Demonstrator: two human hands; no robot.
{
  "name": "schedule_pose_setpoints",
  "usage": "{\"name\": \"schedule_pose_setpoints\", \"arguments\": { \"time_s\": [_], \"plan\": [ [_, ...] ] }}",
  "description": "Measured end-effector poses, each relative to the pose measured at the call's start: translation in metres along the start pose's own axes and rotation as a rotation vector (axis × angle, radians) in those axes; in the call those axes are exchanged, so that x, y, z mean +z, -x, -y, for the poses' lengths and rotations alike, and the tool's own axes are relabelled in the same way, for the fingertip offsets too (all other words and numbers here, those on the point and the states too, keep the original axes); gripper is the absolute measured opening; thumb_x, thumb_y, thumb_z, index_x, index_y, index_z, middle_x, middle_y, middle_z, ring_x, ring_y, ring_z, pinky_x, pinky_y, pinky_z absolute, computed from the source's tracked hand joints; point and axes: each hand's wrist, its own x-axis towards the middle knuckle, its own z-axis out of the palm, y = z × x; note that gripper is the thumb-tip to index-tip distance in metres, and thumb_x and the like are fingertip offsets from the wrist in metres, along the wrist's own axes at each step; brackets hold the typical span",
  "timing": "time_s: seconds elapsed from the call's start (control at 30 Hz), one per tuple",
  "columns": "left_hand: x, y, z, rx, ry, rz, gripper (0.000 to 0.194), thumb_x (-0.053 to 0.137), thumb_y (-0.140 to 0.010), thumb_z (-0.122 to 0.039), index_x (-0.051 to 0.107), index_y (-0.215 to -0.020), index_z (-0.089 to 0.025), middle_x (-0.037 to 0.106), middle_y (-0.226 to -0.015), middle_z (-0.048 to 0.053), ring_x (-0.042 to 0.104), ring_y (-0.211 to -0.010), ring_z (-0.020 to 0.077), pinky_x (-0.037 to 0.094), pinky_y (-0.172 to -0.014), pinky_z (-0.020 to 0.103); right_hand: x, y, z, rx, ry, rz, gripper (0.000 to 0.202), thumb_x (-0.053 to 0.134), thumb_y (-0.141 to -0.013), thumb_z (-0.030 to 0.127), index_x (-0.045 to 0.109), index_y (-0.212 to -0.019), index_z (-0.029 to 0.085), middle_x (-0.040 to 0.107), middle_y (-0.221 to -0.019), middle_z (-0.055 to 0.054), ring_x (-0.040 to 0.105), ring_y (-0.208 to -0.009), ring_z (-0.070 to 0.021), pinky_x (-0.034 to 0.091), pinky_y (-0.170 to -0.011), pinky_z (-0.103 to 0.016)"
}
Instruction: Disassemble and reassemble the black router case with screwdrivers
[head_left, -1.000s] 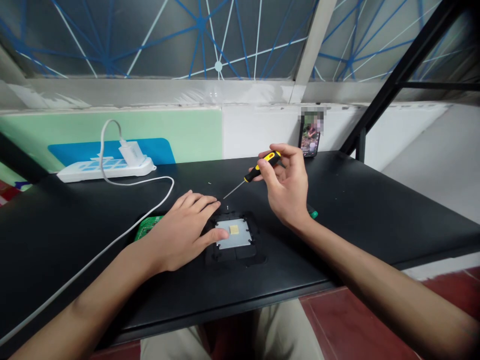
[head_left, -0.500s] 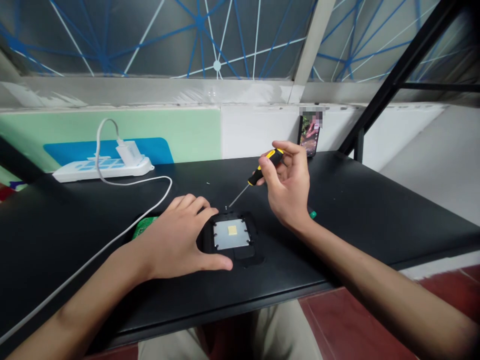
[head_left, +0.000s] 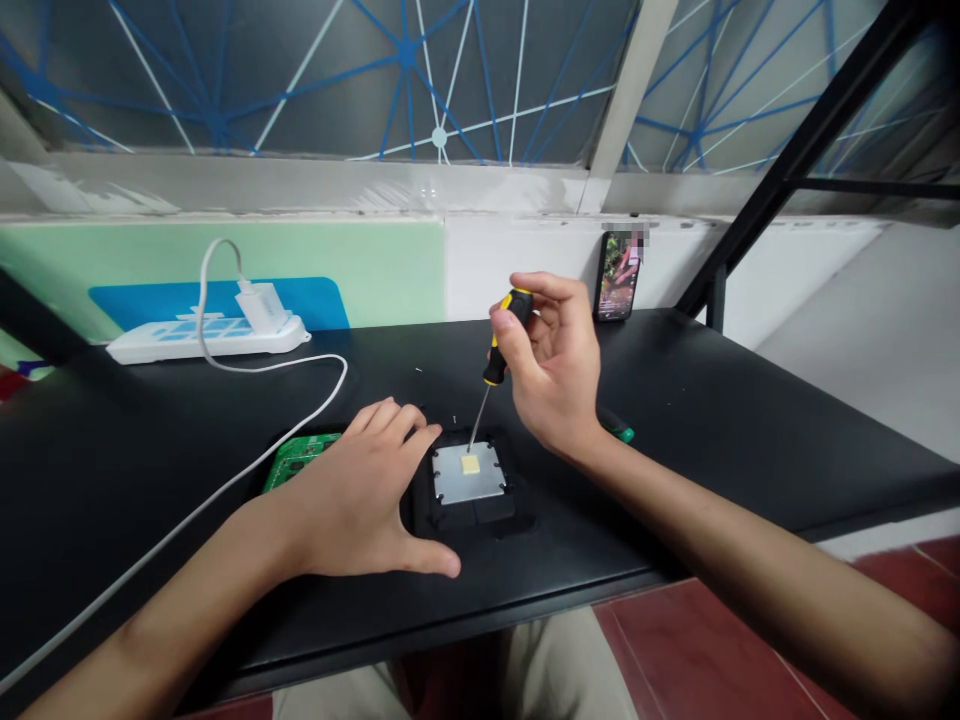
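White and smooth, a long plastic power strip (head_left: 150, 345) lies at the back left of the flat black bench (head_left: 712, 420). A boxy white plug (head_left: 261, 307) sits in it, and a thin white bendy cord (head_left: 341, 385) loops out and runs down left. Next is a flat green circuit board (head_left: 300, 455), partly under the left hand (head_left: 352, 490). That hand's grip is spread wide, thumb and fingers by the left side of a flat black plastic case (head_left: 457, 515); I cannot tell if they touch it. Tiny shiny screws (head_left: 454, 420) lie behind. In the case is a squarish silver metal plate (head_left: 450, 485) with a small yellow square pad (head_left: 470, 464). The thin metal tip of a black and yellow screwdriver (head_left: 493, 365) points down at the plate's back edge. The right hand (head_left: 559, 370) pinches its chunky handle. Further right are a green-ended black tool (head_left: 619, 428) and an upright, shiny black phone (head_left: 618, 275).
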Motion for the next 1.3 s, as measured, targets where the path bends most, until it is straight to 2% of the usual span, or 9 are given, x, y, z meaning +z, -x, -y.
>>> {"name": "schedule_pose_setpoints", "arguments": {
  "time_s": [0.13, 0.23, 0.37, 0.6, 0.83, 1.1, 1.3],
  "plan": [
    [0.000, -0.001, -0.002, 0.000, 0.017, -0.003, 0.097, 0.059, -0.069, -0.089, 0.060, -0.128, -0.012, 0.055, -0.126, 0.019, 0.049, -0.118, 0.0422, 0.036, -0.107, 0.057, 0.015, 0.000, 0.004, 0.000, -0.004, 0.062, 0.026, 0.052, -0.099, 0.044, 0.050, -0.122, 0.031, 0.058, -0.101, -0.002, 0.061, -0.074, -0.0143, 0.060, -0.069, -0.036],
    [-0.001, -0.002, -0.002, 0.000, 0.043, -0.010, 0.096, 0.062, -0.068, -0.088, 0.060, -0.127, -0.013, 0.057, -0.118, 0.016, 0.051, -0.111, 0.0395, 0.038, -0.104, 0.057, 0.021, 0.004, 0.005, -0.009, -0.037, 0.033, 0.027, 0.053, -0.098, 0.045, 0.051, -0.121, 0.031, 0.057, -0.101, -0.002, 0.060, -0.074, -0.0143, 0.060, -0.068, -0.036],
    [-0.001, -0.003, -0.003, -0.002, 0.077, -0.030, 0.096, 0.066, -0.066, -0.085, 0.059, -0.129, -0.012, 0.056, -0.113, 0.014, 0.051, -0.107, 0.0379, 0.037, -0.104, 0.057, 0.019, 0.009, 0.005, -0.052, -0.082, 0.004, 0.031, 0.059, -0.096, 0.044, 0.052, -0.122, 0.030, 0.058, -0.106, -0.004, 0.064, -0.085, -0.0165, 0.061, -0.070, -0.035],
    [-0.001, -0.004, -0.004, -0.008, 0.095, -0.019, 0.090, 0.069, -0.066, -0.083, 0.060, -0.123, -0.014, 0.055, -0.118, 0.015, 0.049, -0.109, 0.0386, 0.040, -0.101, 0.055, 0.015, 0.014, 0.009, -0.135, -0.147, 0.025, 0.037, 0.069, -0.091, 0.037, 0.053, -0.124, 0.030, 0.057, -0.112, -0.004, 0.066, -0.092, -0.0178, 0.062, -0.074, -0.035],
    [0.000, -0.003, -0.004, -0.006, 0.145, -0.051, 0.092, 0.071, -0.065, -0.080, 0.055, -0.132, -0.020, 0.055, -0.125, 0.014, 0.050, -0.112, 0.0393, 0.041, -0.100, 0.055, 0.017, 0.018, 0.014, -0.181, -0.166, 0.046, 0.039, 0.070, -0.090, 0.033, 0.054, -0.125, 0.031, 0.060, -0.105, -0.002, 0.066, -0.092, -0.0182, 0.061, -0.078, -0.037],
    [-0.003, -0.005, -0.006, -0.012, 0.089, 0.014, 0.096, 0.070, -0.066, -0.082, 0.056, -0.128, -0.010, 0.054, -0.122, 0.018, 0.049, -0.109, 0.0376, 0.042, -0.100, 0.055, 0.017, 0.019, 0.012, -0.158, -0.162, 0.066, 0.040, 0.071, -0.090, 0.032, 0.054, -0.126, 0.031, 0.059, -0.109, -0.003, 0.066, -0.094, -0.0185, 0.061, -0.076, -0.036],
    [-0.002, -0.004, -0.004, -0.007, 0.080, 0.009, 0.095, 0.068, -0.067, -0.084, 0.056, -0.128, -0.011, 0.053, -0.120, 0.017, 0.049, -0.108, 0.0371, 0.043, -0.099, 0.055, 0.017, 0.019, 0.011, -0.155, -0.166, 0.054, 0.039, 0.070, -0.090, 0.034, 0.053, -0.125, 0.032, 0.058, -0.110, -0.003, 0.065, -0.094, -0.0184, 0.062, -0.076, -0.036]
  ]
}}
